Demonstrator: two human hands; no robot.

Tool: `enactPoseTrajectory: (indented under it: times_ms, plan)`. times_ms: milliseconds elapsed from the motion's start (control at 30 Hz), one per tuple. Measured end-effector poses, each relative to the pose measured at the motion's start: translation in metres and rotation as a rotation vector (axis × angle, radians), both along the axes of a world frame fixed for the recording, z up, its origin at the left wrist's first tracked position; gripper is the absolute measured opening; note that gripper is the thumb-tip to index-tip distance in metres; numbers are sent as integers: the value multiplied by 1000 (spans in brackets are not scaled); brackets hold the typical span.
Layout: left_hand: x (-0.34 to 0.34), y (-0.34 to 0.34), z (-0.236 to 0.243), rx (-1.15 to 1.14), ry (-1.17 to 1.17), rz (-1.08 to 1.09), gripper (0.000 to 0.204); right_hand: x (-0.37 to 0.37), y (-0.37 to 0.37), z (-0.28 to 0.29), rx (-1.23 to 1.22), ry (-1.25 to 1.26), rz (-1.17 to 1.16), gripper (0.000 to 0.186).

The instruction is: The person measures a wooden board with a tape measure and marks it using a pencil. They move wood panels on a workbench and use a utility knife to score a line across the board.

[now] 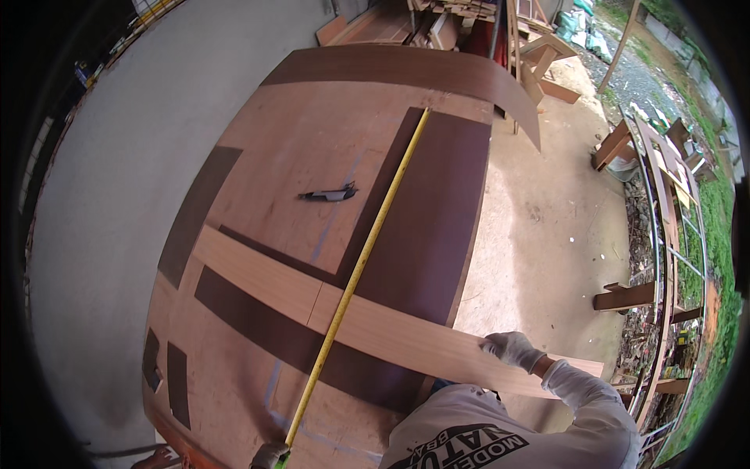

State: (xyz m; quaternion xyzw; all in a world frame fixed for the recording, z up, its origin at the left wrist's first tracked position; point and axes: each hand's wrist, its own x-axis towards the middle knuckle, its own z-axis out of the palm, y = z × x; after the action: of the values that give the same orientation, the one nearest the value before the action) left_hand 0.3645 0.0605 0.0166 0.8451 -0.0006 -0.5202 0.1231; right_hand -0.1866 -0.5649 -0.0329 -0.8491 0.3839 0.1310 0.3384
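My gloved left hand (pixel 269 455), partly cut off by the lower edge, is closed around a tape measure with a bit of green case showing. Its yellow blade (pixel 367 252) runs out across the table to the far end of a dark brown sheet (pixel 430 211). Under the blade lies a long light wood-grain plank (pixel 391 328), set crosswise. At the plank's right part my gloved right hand (pixel 512 349) grips its far edge, with the fingers curled; the plank sticks out past the table there.
A grey and black utility knife (pixel 330 193) lies on the wooden worktable (pixel 289 141). Dark strips lie along the table's left side, and a long brown strip (pixel 375 66) overhangs its far right corner. Scrap boards (pixel 437 27) are piled beyond. At right stands a rack (pixel 664 234).
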Motion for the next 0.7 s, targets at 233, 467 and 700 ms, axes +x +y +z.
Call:
enactPoseTrajectory:
  times_ms: [233,467,700]
  plan:
    - [7,-46,-18,-53,59,59,25,-18,6,24,46,42,-143,37]
    - [0,-7,-19,-157,82,245,25,-7,3,20,-46,-95,-141,33]
    - [3,-31,-4,-21,29,18,30,-2,15,20,-100,-184,-226,32]
